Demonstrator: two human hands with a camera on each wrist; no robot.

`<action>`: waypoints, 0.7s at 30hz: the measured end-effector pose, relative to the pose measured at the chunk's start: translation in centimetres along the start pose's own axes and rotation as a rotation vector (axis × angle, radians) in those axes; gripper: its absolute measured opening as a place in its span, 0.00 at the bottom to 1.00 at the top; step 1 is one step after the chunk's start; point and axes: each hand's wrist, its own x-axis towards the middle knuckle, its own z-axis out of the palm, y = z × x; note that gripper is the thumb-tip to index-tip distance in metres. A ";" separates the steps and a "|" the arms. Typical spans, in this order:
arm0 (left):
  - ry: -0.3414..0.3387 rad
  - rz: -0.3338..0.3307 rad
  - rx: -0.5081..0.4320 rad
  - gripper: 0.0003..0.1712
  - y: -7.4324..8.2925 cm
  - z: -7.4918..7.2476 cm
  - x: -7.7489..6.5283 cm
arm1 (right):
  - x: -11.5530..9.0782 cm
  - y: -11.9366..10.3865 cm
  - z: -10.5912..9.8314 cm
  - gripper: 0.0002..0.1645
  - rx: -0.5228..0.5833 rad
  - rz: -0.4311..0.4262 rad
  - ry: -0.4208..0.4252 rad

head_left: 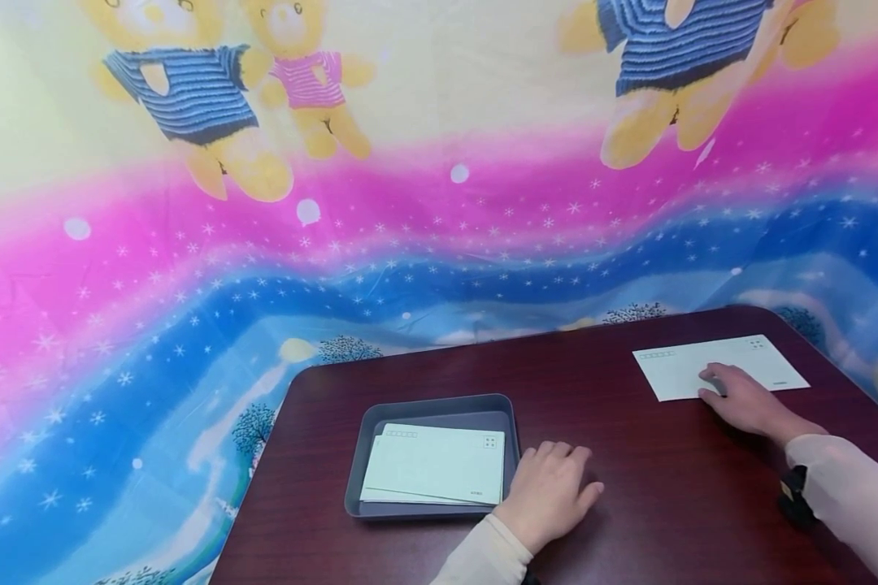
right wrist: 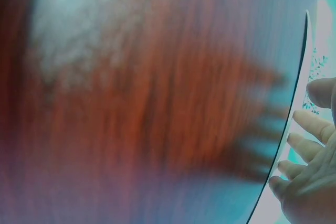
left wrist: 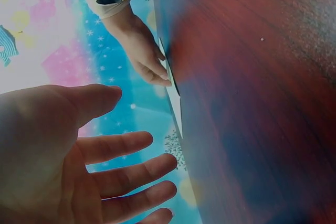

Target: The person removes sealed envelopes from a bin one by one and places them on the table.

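Note:
A white envelope (head_left: 673, 374), printed with small boxes and a stamp mark, lies at the far right of the table. My right hand (head_left: 745, 400) is over its near edge, fingertips touching the paper. In the right wrist view, the fingers of that hand (right wrist: 310, 166) are spread against the pale envelope (right wrist: 300, 98), seen nearly edge-on. My left hand (head_left: 551, 490) hovers or rests by the tray's right side, holding nothing; which of the two I cannot tell. The left wrist view shows this hand (left wrist: 79, 156) with fingers apart. Overlapping envelopes (head_left: 439, 463) lie in the grey tray (head_left: 356, 463).
The dark red wooden table (head_left: 578, 382) has rounded far corners. Behind it hangs a cloth backdrop (head_left: 439, 203) printed with bears and snowflakes. A black wrist strap (head_left: 796, 496) is on the right forearm.

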 end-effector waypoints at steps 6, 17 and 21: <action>-0.006 0.000 0.002 0.23 0.1 0.0 0.2 | 0.0 0.1 -0.1 0.33 0.001 0.012 0.002; -0.025 -0.006 -0.015 0.23 0.5 0.3 0.4 | -0.3 0.5 -0.2 0.31 -0.013 -0.008 0.008; -0.024 -0.004 -0.021 0.22 0.6 0.4 0.5 | -0.5 0.5 -0.3 0.31 -0.014 -0.022 0.017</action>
